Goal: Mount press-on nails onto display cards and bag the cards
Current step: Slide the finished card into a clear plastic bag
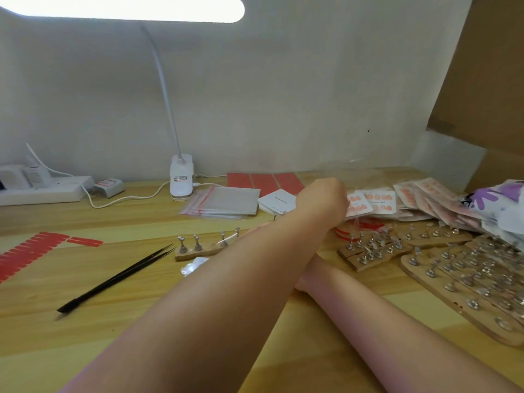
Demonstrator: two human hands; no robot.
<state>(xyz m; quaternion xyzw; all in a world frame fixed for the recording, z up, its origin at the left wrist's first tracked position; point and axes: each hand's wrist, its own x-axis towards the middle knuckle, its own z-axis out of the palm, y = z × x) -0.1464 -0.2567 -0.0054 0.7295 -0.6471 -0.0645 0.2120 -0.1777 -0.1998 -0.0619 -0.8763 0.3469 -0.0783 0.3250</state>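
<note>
Wooden table [141, 321], black tweezers [119, 277], zip bags [224, 201], blank cards [276, 204], pegged wooden boards [459, 282], power strip [42, 191]

Pale plastered wall [283, 95], wooden desk [127, 321] — clip-on lamp [181, 177] (lit, glaring overhead), cardboard panel [487, 80] at right.

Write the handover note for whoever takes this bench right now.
Left hand: reaching to the bagged cards at the far right, seemingly holding one; grip unclear. Right hand: hidden under the left arm.
Empty zip bags and blank cards lie mid-table; tweezers lie nearer on the left.
Done: a pile of cards bagged.
Left: the wooden stand shows few nails; remaining count unclear.
</note>
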